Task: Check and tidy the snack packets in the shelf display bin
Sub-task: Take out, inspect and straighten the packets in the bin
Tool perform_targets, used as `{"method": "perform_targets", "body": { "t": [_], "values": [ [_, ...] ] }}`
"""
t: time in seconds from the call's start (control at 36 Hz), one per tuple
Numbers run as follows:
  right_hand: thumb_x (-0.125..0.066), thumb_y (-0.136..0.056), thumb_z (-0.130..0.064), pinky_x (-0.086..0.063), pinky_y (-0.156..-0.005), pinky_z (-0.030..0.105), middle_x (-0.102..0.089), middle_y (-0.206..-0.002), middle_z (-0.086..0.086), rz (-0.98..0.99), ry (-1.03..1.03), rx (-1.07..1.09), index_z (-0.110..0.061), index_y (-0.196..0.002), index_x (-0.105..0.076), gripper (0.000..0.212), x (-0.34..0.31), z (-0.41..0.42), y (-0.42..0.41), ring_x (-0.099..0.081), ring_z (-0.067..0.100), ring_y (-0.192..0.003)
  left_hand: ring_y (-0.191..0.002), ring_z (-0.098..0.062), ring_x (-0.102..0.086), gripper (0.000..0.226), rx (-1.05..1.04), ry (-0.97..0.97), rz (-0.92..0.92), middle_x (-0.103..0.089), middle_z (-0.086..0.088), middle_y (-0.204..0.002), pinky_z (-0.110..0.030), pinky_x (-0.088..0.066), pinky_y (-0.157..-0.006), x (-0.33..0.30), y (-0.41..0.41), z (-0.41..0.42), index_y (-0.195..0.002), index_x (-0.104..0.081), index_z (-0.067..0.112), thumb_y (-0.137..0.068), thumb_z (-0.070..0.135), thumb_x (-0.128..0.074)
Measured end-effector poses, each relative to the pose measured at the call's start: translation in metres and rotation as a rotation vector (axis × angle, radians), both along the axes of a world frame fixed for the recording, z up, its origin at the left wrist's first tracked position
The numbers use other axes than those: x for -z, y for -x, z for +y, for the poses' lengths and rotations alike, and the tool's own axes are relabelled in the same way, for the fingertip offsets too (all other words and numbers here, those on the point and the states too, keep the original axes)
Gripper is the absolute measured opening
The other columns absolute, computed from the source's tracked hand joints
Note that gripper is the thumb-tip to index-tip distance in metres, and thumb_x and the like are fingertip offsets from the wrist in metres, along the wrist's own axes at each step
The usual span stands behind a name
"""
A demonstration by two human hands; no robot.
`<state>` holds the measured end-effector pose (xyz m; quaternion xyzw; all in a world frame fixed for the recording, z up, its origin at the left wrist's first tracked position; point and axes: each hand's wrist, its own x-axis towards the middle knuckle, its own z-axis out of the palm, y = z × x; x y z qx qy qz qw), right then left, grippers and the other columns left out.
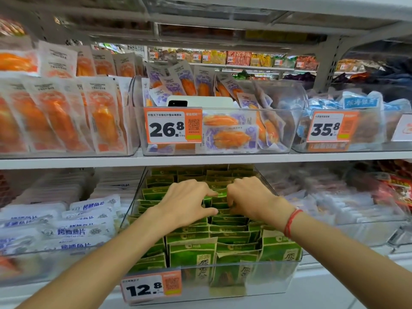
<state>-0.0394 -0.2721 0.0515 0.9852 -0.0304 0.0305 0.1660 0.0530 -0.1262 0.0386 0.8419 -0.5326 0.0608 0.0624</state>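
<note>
- Head view, landmark: the clear display bin [223, 284] on the lower shelf, carrying a price tag [151, 287] marked 12.8 on its front wall at the left corner.
- The task's goods, green snack packets [223, 241], stand on edge inside that bin in several rows running from its front wall to its back.
- The left hand [186, 202] is over the middle of the bin, palm down, fingers bent and spread across the packet tops. Whether its grip has closed on a packet cannot be told; the fingertips sit among the packets.
- The right hand [248, 197] is just beside the left one, toward the bin's right side, fingers curled down into the rows. Its grip appears clamped on the tops of one or more packets, though the held edges are hidden by the fingers.
- A red cord [291, 221] circles the right wrist.
- Progress, as a judgement: the back rows of the bin look squared and level; the front rows lean, with some packets tilted and a few sitting lower against the front wall. The check appears to be mid-bin, with the front section left to straighten.
- Left of the bin: white packets [73, 230] with blue print in the neighbouring bin.
- Above the bin, on the upper shelf: purple-printed packets [229, 137] behind a 26.8 tag [172, 127].
</note>
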Motion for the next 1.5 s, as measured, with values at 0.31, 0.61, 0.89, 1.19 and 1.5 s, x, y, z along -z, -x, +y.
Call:
{"method": "perform_targets", "body": {
  "t": [0.31, 0.61, 0.89, 1.19, 1.5],
  "values": [
    [-0.06, -0.09, -0.025, -0.035, -0.059, 0.024, -0.071, -0.094, 0.0, -0.072, -0.159, 0.047, -0.021, -0.091, -0.075, 0.015, 0.001, -0.009, 0.003, -0.064, 0.023, -0.086, -0.119, -0.02, -0.054, 0.064, -0.013, -0.074, -0.083, -0.062, 0.002, -0.129, -0.032, -0.04, -0.075, -0.006, 0.003, -0.003, -0.142, -0.048, 0.034, -0.087, 0.067, -0.052],
    [-0.057, -0.095, -0.039, -0.046, -0.073, 0.028, -0.07, -0.1, -0.01, -0.188, -0.219, 0.039, -0.027, -0.097, -0.067, 0.015, -0.004, -0.016, 0.029, -0.063, 0.013, -0.094, -0.123, -0.016, -0.055, 0.066, -0.037, 0.081, -0.007, -0.061, 0.006, -0.133, -0.036, -0.048, -0.094, 0.002, 0.0, -0.001, -0.14, -0.05, 0.035, -0.082, 0.065, -0.062],
    [-0.055, -0.096, -0.036, -0.045, -0.071, 0.031, -0.068, -0.095, -0.009, -0.173, -0.282, 0.066, -0.026, -0.093, -0.059, 0.011, 0.0, -0.016, 0.027, -0.062, 0.015, -0.09, -0.101, -0.012, -0.063, 0.062, -0.049, 0.104, 0.063, -0.068, 0.008, -0.114, -0.03, -0.05, -0.077, 0.007, -0.003, -0.001, -0.133, -0.058, 0.036, -0.085, 0.073, -0.047],
    [-0.065, -0.089, -0.037, -0.049, -0.072, 0.03, -0.061, -0.081, -0.018, -0.228, -0.351, 0.053, -0.033, -0.082, -0.057, 0.011, -0.015, -0.015, 0.038, -0.064, 0.011, -0.086, -0.108, -0.017, -0.062, 0.075, -0.05, 0.032, -0.083, -0.066, 0.003, -0.122, -0.029, -0.043, -0.072, 0.003, -0.001, -0.003, -0.134, -0.059, 0.026, -0.081, 0.078, -0.049],
    [-0.067, -0.087, -0.043, -0.042, -0.079, 0.029, -0.062, -0.11, -0.006, -0.15, -0.23, 0.103, -0.022, -0.105, -0.071, 0.028, -0.004, -0.012, 0.026, -0.054, 0.018, -0.106, -0.111, -0.016, -0.06, 0.068, -0.077, 0.083, -0.084, -0.064, 0.004, -0.126, -0.032, -0.05, -0.081, 0.005, 0.009, -0.002, -0.136, -0.056, 0.031, -0.083, 0.073, -0.052]
  ]
}}
